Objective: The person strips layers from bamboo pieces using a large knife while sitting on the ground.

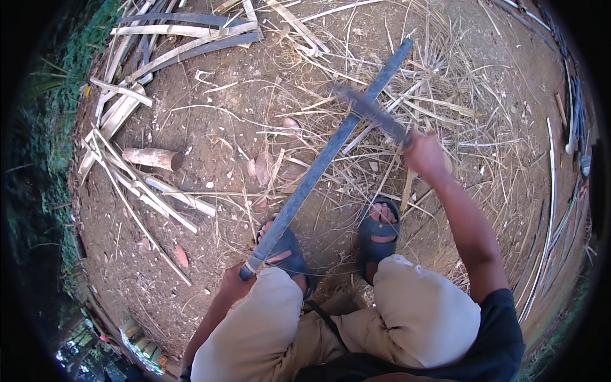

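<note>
A long grey-green bamboo strip (331,149) runs diagonally from beside my left knee up toward the far right. My left hand (234,283) grips its near end. My right hand (423,155) is closed on the handle of a long knife (372,113); the blurred blade lies across the strip near its middle. My feet in dark sandals (380,232) stand on bare earth below the strip.
Dry shavings and straw (407,83) cover the ground around the strip. Split bamboo slats (178,35) lie piled at the upper left, a short wood stump (151,158) at the left. More thin strips (550,210) curve along the right edge.
</note>
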A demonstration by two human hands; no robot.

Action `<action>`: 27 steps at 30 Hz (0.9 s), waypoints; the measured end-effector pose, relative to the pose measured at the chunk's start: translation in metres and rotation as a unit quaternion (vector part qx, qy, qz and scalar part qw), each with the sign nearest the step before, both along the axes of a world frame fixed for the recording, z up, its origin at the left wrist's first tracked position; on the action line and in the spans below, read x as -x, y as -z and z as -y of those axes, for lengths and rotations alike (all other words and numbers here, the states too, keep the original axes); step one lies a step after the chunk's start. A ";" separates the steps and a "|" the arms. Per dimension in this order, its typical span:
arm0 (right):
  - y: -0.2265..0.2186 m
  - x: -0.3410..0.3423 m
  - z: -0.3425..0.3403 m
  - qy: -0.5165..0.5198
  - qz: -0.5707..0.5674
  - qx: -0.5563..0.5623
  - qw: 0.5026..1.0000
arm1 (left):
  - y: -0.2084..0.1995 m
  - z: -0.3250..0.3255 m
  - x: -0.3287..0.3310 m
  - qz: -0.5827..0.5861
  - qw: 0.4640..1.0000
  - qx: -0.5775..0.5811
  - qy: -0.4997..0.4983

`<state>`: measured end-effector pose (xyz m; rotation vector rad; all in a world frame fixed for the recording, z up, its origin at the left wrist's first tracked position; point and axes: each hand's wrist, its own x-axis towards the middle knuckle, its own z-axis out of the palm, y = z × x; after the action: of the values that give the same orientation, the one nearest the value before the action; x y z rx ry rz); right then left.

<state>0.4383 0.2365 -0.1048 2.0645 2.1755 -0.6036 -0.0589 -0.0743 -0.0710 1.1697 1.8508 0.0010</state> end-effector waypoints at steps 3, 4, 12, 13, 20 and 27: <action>-0.018 0.033 0.054 -0.200 0.006 -0.050 0.978 | -0.018 -0.002 -0.007 -0.020 1.000 0.003 -0.013; -0.012 0.031 0.065 -0.250 -0.031 -0.121 0.960 | -0.021 0.001 -0.009 -0.021 0.999 0.017 -0.021; -0.019 0.031 0.036 -0.085 0.021 0.037 0.995 | -0.022 -0.013 -0.023 -0.103 0.995 -0.006 -0.012; -0.014 0.029 0.045 -0.177 0.003 -0.029 0.984 | -0.023 -0.008 -0.018 -0.099 0.995 -0.008 -0.011; 0.010 -0.025 -0.008 0.116 -0.023 -0.064 0.991 | -0.007 0.001 -0.018 -0.094 0.995 -0.023 0.026; -0.020 0.010 0.027 -0.103 -0.001 -0.044 0.994 | -0.001 0.034 -0.011 -0.169 0.985 -0.015 0.034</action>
<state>0.4285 0.2095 -0.0853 1.8429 2.4167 -0.4974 -0.0481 -0.1079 -0.0698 1.3170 2.1085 -0.2224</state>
